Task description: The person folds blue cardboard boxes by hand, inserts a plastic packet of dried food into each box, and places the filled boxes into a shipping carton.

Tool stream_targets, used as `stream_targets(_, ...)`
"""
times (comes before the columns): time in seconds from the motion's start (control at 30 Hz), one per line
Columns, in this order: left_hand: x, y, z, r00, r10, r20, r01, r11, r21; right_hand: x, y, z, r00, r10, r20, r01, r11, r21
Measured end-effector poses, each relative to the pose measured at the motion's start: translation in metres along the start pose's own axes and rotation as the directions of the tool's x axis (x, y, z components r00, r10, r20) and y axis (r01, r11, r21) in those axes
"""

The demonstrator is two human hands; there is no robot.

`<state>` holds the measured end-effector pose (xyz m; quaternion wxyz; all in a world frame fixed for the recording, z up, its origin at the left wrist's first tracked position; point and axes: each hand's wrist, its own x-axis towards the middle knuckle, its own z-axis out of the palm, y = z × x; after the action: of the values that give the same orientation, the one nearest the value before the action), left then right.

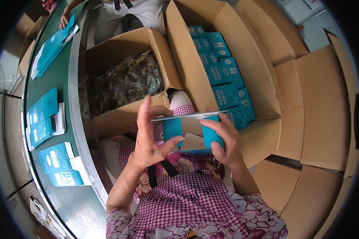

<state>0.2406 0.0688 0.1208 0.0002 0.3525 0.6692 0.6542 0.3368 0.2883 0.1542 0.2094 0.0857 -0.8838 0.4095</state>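
Between my hands is a teal carton [212,131], raised over my lap with its white inside and teal end flaps showing. My left hand [151,137] is on its left end, thumb by the left flap and one finger pointing up. The fingers and thumb of my right hand [224,136] clasp the right end and its flap. Just beyond my hands, a cardboard box [116,119] holds dark dried material in clear plastic bags [128,80]. A long cardboard box [245,53] to the right contains several teal cartons [217,70] bearing white writing.
A green conveyor belt [64,207] with a metal edge [76,89] runs along the left. Flat teal cartons [55,161] lie on it in several piles. At its far end, another person's hand [65,19] touches a pile. Large cardboard sheets [323,98] stand at right.
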Motion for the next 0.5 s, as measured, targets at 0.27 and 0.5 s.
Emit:
stream_targets(0.27,0.016,0.014,-0.01,0.911,0.251,0.327,-0.26,0.965,-0.015,-0.013,0.019,0.002,1.0,0.015,0.002,-0.015,0.998,0.056)
stream_targets(0.5,0.028,0.047,-0.012,0.875,0.11,0.471,-0.203,0.968,0.15,-0.013,0.017,-0.001,0.994,0.061,0.093,-0.071,0.992,0.108)
